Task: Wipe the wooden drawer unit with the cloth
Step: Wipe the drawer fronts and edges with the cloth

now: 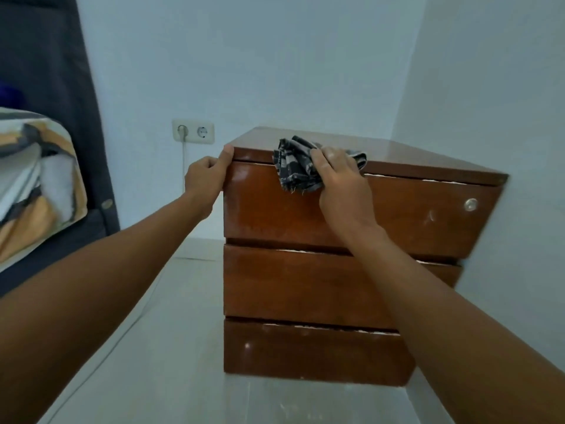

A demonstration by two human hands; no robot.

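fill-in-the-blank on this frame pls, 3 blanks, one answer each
1. The right hand presses the ____ against the drawer unit.
2. The left hand has its grip on the unit's top ____ corner.
3. The unit's front shows ____ drawers.

Missing words: cloth; left; three

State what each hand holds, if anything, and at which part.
The right hand holds the cloth, bunched at its right side, against the drawer unit's top front edge. The left hand grips the unit's top left corner.
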